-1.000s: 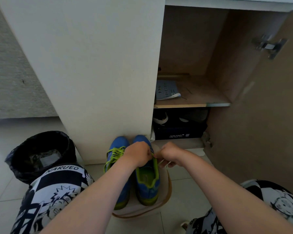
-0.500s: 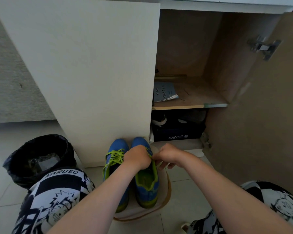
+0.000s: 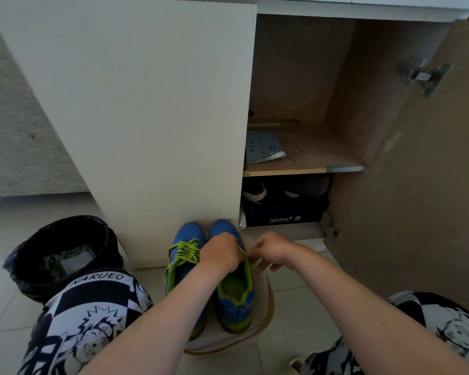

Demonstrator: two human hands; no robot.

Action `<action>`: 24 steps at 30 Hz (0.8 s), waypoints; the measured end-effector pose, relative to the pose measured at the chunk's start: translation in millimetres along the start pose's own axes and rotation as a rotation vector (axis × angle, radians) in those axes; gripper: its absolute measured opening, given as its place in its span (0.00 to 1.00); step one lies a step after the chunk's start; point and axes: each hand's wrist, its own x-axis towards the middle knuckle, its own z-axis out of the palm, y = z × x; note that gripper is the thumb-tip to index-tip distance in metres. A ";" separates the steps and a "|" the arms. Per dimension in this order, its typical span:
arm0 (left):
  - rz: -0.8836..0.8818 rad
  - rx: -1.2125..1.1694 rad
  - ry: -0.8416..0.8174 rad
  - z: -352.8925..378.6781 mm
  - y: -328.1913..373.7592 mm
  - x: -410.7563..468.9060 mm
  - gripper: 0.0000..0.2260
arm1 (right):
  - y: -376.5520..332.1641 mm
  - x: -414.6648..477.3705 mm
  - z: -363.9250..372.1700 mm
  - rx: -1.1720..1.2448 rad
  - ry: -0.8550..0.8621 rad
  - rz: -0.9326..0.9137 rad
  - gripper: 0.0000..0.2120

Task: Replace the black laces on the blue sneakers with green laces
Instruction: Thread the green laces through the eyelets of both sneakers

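Two blue sneakers stand side by side, toes against the white cupboard door (image 3: 146, 117), on a round beige pad (image 3: 267, 312) on the tiled floor. The laced sneaker (image 3: 184, 269), on the left, has green lacing crossed over its front. The other sneaker (image 3: 236, 301) is open at the tongue, its green lining showing.

The left hand (image 3: 222, 257) sits over the other sneaker's eyelets and covers them, knuckles up, fingers curled under; whether they grip anything I cannot tell. The right hand (image 3: 274, 250) is just beside it, thumb and fingers pinched on a green lace (image 3: 256, 265), a short end of which hangs below the fingers. Both forearms cross the lower picture; the left one hides the laced sneaker's heel.

A bin (image 3: 63, 255) lined with a black bag stands on the left, near a knee in printed black-and-white shorts (image 3: 92, 315). On the right the brown cupboard door (image 3: 417, 198) is open; a booklet (image 3: 263, 147) lies on the shelf (image 3: 309, 169), and a dark shoe box (image 3: 282, 215) sits beneath with what seem to be shoes on top.
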 end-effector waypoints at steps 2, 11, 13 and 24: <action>0.066 0.042 -0.050 -4.1 -0.9 2.4 0.07 | -0.1 -0.3 1.5 -0.011 0.009 0.006 0.13; 0.154 0.303 -0.175 -35.2 -13.5 9.5 0.35 | -15.8 5.4 -12.1 0.529 0.342 0.015 0.13; 0.126 0.315 -0.240 -33.7 -16.7 8.4 0.40 | -19.6 4.8 -10.0 0.780 0.299 -0.019 0.11; 0.174 0.249 -0.302 -39.8 -26.6 6.9 0.41 | -12.5 3.7 -22.9 -0.188 0.262 -0.274 0.13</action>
